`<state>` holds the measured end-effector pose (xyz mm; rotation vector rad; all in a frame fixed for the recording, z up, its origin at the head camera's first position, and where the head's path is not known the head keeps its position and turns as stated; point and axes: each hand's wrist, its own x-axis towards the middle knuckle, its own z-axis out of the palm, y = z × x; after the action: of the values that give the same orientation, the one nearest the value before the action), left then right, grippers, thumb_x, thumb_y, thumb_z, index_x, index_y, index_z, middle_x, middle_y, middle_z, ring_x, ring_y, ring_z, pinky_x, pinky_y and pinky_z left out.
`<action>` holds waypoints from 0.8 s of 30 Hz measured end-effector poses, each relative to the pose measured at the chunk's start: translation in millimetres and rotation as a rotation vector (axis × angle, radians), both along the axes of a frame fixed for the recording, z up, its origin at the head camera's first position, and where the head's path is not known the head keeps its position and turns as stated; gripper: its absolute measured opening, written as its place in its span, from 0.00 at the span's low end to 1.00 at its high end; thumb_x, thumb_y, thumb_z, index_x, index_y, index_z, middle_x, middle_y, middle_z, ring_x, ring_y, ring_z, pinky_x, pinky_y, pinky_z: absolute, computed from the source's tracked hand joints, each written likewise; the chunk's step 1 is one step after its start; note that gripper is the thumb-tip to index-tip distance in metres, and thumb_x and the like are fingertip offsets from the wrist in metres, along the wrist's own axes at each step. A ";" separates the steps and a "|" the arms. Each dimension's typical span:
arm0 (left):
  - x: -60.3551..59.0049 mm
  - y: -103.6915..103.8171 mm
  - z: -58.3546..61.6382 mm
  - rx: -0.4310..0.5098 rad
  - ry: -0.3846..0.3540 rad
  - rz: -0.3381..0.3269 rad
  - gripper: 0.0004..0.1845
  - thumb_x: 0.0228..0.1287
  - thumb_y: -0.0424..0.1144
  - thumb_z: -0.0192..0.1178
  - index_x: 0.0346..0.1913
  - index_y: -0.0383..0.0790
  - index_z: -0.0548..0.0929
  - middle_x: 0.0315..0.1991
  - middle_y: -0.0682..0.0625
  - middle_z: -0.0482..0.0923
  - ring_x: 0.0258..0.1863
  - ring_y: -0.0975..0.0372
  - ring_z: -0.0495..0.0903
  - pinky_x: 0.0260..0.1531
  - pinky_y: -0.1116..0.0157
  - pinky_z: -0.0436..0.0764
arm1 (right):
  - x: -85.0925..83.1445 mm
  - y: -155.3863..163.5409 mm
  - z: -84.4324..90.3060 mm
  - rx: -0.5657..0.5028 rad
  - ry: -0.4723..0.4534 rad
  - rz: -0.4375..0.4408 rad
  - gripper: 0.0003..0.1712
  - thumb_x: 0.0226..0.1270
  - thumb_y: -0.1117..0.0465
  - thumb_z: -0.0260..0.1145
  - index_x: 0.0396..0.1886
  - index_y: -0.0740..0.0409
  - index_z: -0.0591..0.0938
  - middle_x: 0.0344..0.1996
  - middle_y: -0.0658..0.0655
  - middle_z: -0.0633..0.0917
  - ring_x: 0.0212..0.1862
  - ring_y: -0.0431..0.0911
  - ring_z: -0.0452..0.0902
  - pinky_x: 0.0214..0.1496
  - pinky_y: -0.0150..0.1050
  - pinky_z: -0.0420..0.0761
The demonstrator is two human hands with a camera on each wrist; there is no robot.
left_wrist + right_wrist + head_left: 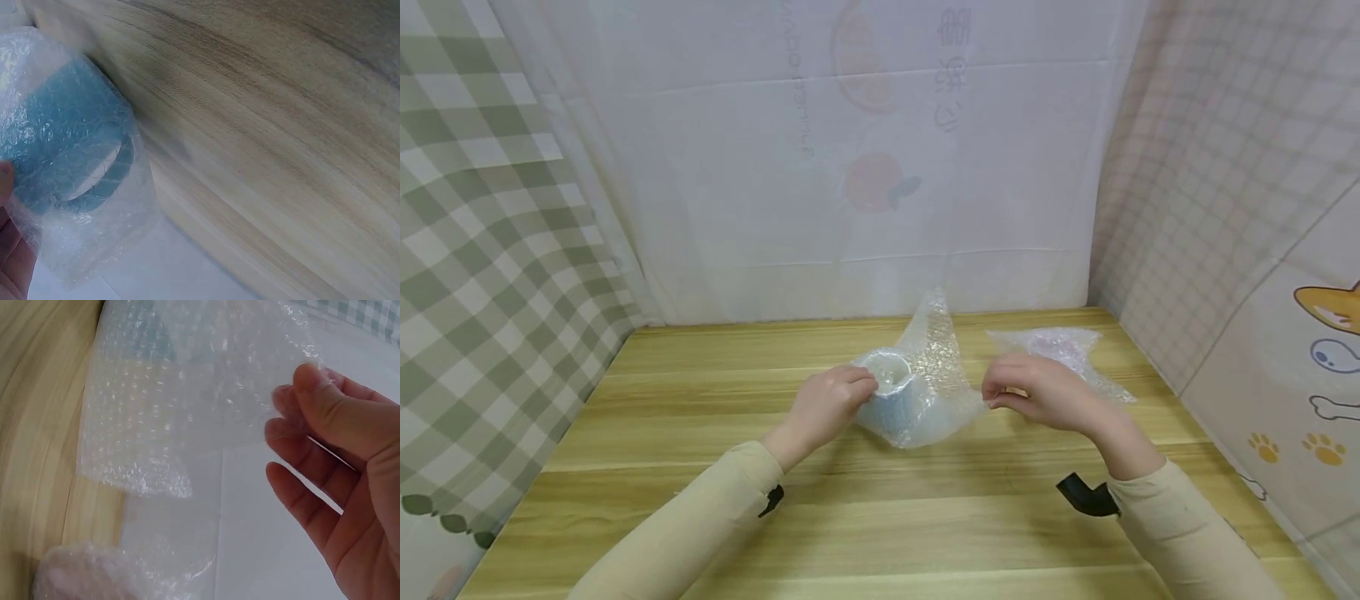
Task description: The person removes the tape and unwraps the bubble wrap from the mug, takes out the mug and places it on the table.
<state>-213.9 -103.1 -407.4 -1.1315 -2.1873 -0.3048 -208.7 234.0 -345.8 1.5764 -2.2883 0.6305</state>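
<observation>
A blue mug (892, 408) stands on the wooden table, partly covered by clear bubble wrap (942, 350). Its handle shows through the plastic in the left wrist view, where the mug (75, 119) looks teal. My left hand (831, 404) grips the mug's near-left rim together with the wrap over it. To the right, my right hand (1037, 387) pinches a loose edge of the wrap between thumb and fingers and holds it out from the mug. In the right wrist view the stretched bubble wrap (181, 406) hangs from the fingertips of that hand (337, 437).
Behind my right hand lies a pinkish item in bubble wrap (1071, 343), its kind unclear. A white cloth (737, 208) hangs along the table's back edge. Checked green cloth (490, 208) is at the left, and a printed cloth (1225, 275) is at the right.
</observation>
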 end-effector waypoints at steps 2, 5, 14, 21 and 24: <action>0.6 0.4 0.4 -0.003 0.001 0.009 0.10 0.49 0.28 0.73 0.36 0.41 0.87 0.39 0.51 0.86 0.41 0.58 0.85 0.38 0.65 0.85 | 0.3 4.0 -1.1 0.036 0.000 -0.027 0.13 0.56 0.70 0.74 0.32 0.49 0.81 0.31 0.42 0.80 0.34 0.36 0.74 0.36 0.32 0.77; 1.4 1.9 0.7 -0.005 0.006 0.012 0.09 0.51 0.28 0.72 0.36 0.42 0.87 0.39 0.52 0.86 0.41 0.59 0.85 0.36 0.66 0.85 | 0.7 8.8 -2.5 0.101 -0.029 -0.054 0.10 0.59 0.67 0.73 0.31 0.49 0.81 0.30 0.41 0.79 0.34 0.36 0.74 0.34 0.34 0.78; 2.1 6.8 -1.1 -0.013 0.045 0.026 0.09 0.54 0.26 0.68 0.33 0.44 0.86 0.37 0.53 0.86 0.39 0.61 0.85 0.30 0.67 0.84 | 9.4 12.8 -0.7 0.313 -0.443 -0.092 0.12 0.57 0.63 0.75 0.28 0.44 0.79 0.27 0.35 0.77 0.34 0.33 0.74 0.37 0.39 0.80; 2.1 7.5 -2.1 -0.014 0.044 0.025 0.09 0.53 0.25 0.68 0.33 0.44 0.86 0.37 0.53 0.86 0.39 0.60 0.85 0.29 0.66 0.85 | 13.8 12.8 8.2 0.320 -0.514 -0.099 0.14 0.57 0.50 0.75 0.38 0.49 0.83 0.35 0.39 0.82 0.39 0.39 0.78 0.42 0.39 0.81; 2.5 7.7 -1.3 -0.019 0.041 0.029 0.09 0.53 0.25 0.68 0.33 0.44 0.87 0.37 0.53 0.87 0.39 0.60 0.85 0.30 0.66 0.85 | 13.8 8.2 15.6 0.278 -0.409 -0.095 0.14 0.62 0.51 0.73 0.44 0.50 0.83 0.40 0.40 0.82 0.41 0.41 0.79 0.44 0.41 0.81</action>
<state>-211.4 -95.4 -408.7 -1.1065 -2.1727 -0.2466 -194.9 242.2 -330.3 1.5569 -2.8406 0.6874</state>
